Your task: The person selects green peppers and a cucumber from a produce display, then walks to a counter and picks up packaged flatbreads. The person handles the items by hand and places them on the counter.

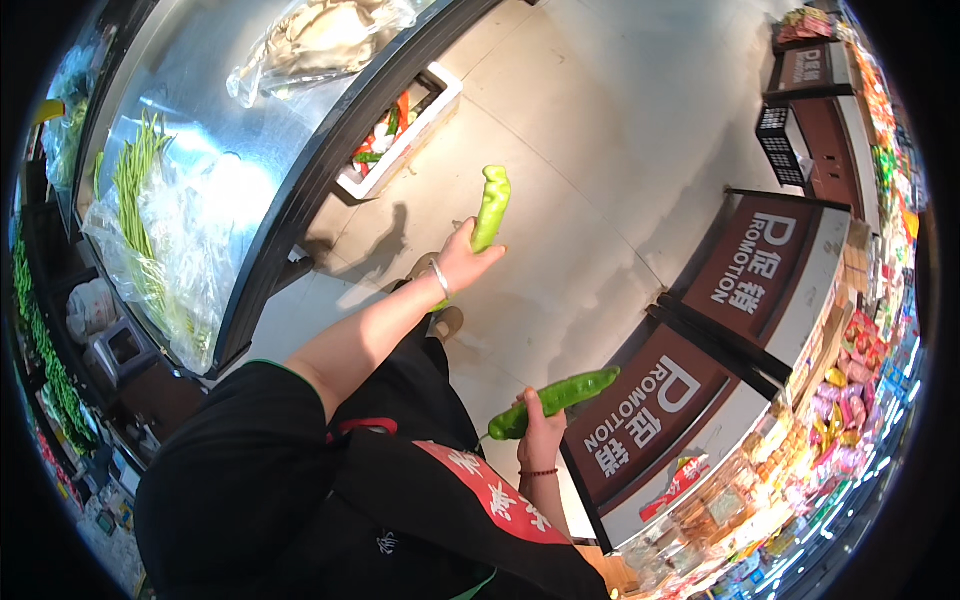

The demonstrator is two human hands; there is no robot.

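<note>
My left hand (466, 259), with a silver bangle at the wrist, holds a long light green pepper (493, 204) whose wrinkled end points away from me. A small bit of light green (441, 305) shows just beneath that wrist; whether it is the same pepper I cannot tell. Lower and to the right, my right hand (541, 433) wears a dark red bead bracelet and grips a darker green pepper (559, 401) across its fingers, thumb on top. The two peppers are apart, both held above the floor.
At left, a metal counter (292, 142) with a black edge bears green long beans (135, 195) in clear plastic and a bag of pale mushrooms (322, 37). A white foam box (431, 124) of red and green peppers stands beside it. Brown promotion stands (645, 405) with packaged goods line the right.
</note>
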